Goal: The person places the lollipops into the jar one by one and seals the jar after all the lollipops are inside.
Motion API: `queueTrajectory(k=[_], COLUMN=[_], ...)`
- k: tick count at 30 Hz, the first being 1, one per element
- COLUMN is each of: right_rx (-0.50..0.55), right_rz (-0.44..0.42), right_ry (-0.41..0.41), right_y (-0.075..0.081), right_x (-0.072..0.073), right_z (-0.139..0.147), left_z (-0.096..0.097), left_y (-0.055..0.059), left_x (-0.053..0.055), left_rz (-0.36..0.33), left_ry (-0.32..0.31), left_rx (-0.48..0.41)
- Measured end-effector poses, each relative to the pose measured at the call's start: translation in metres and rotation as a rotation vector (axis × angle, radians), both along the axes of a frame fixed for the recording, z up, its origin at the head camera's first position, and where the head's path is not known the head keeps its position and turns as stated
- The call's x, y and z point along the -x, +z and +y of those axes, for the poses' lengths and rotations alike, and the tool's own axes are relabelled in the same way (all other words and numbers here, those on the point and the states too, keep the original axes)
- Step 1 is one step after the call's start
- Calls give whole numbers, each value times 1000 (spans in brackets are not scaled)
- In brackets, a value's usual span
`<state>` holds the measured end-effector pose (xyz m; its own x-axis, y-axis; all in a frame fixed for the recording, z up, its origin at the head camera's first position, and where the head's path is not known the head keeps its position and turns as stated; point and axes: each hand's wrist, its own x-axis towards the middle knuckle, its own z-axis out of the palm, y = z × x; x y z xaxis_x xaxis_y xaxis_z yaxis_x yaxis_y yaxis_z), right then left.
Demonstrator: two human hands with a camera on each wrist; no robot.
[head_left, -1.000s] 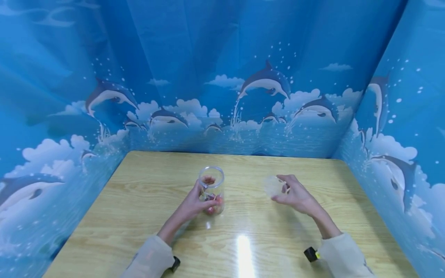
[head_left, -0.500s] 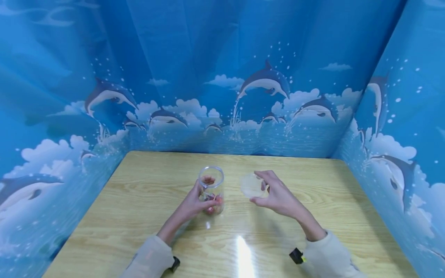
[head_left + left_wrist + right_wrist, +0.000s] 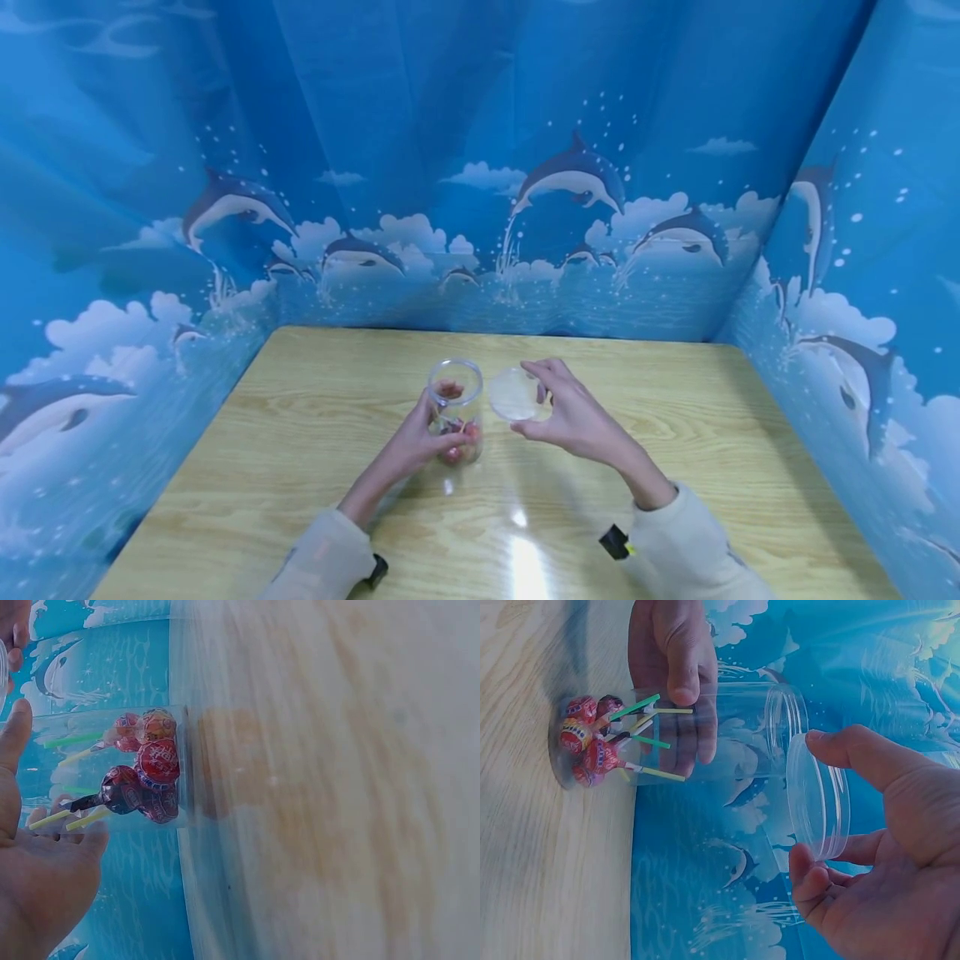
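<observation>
A clear plastic jar (image 3: 456, 408) stands upright on the table with its mouth uncovered. Several wrapped lollipops (image 3: 591, 739) lie at its bottom, their yellow and green sticks pointing up. My left hand (image 3: 420, 433) grips the jar's side, thumb in front and fingers behind. In my right hand (image 3: 573, 412) is a round, translucent lid (image 3: 514, 394), pinched at its edge between thumb and fingers. The lid is tilted, just right of the jar's rim in the head view. Whether lid and rim touch, I cannot tell.
The wood-grain table (image 3: 315, 500) reaches back to a blue dolphin-print curtain (image 3: 450, 167), which also hangs along both sides. A small black device (image 3: 617, 542) sits at the right sleeve, another (image 3: 377, 572) at the left.
My right hand has moved left with the lid, bringing it from well to the right of the jar to close beside its rim. The left hand and jar have stayed in place.
</observation>
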<state>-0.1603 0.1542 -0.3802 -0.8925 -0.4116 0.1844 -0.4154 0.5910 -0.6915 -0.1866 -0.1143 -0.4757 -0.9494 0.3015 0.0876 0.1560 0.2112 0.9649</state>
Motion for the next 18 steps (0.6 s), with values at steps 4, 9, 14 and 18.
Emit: queueTrajectory(k=[4, 9, 14, 18], right_rx=[-6, -9, -22, -67], right_rz=[-18, -23, -15, -10], right_ry=[6, 19, 24, 17], right_y=[4, 7, 11, 16], right_x=[1, 2, 2, 2], right_z=[-4, -7, -9, -11], left_z=[-1, -1, -1, -2], left_y=[-2, -2, -1, -1], left_x=[2, 1, 1, 1], left_rz=[5, 4, -4, -8], left_ry=[-15, -28, -28, -19], left_rx=[-5, -7, -13, -13])
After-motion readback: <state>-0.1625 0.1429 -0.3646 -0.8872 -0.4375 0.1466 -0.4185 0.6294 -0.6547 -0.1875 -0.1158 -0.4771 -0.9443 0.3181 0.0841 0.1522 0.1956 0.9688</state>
